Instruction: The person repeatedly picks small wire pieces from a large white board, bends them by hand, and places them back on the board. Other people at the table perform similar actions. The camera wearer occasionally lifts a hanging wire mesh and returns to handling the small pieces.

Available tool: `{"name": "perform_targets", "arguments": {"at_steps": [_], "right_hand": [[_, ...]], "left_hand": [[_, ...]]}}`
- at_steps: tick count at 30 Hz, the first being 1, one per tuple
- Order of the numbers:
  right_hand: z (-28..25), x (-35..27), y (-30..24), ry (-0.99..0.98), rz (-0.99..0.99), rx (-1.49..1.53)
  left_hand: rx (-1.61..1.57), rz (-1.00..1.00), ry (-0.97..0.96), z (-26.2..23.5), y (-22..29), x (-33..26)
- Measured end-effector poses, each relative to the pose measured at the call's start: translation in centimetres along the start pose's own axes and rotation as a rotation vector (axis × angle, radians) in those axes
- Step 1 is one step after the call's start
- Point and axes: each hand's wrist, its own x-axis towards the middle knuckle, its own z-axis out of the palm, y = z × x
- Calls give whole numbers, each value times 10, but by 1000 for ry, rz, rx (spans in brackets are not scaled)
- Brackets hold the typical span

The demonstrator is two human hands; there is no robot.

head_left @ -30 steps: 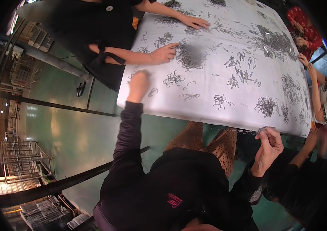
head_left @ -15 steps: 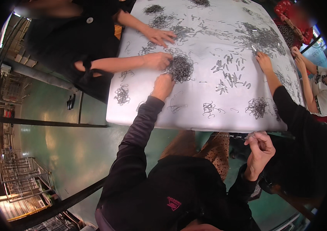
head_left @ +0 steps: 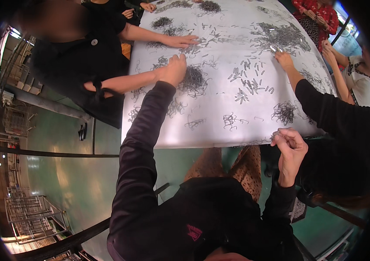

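A white table sheet (head_left: 219,126) is strewn with small dark metal clips, loose and in heaps. My left hand (head_left: 174,69), on a long black sleeve, rests knuckles-up on the left edge of a dense heap of clips (head_left: 193,80); its fingertips are hidden. My right hand (head_left: 290,148) hovers at the table's near edge with thumb and fingers pinched together. Whatever is between them is too small to see. A smaller tangle of clips (head_left: 284,112) lies just beyond that hand.
A co-worker in black (head_left: 80,52) at the left has a bare forearm (head_left: 124,82) beside my left hand and another hand (head_left: 180,41) farther up. A black-sleeved co-worker's hand (head_left: 284,58) reaches in from the right. Metal racks (head_left: 32,213) stand on the green floor (head_left: 76,178).
My left hand has gone from the table's left edge up to the dense heap. A black-sleeved arm has come in from the right. My right hand has stayed pinched near the front edge.
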Motion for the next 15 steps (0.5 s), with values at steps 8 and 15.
{"name": "perform_targets", "arguments": {"at_steps": [8,15], "right_hand": [[-6,-4,4,-19,-23,59],[-8,-8,10,-55,14,78]], "left_hand": [[-69,-25,-116,0,5,38],[-68,-199,-466,-36,2,31]]}}
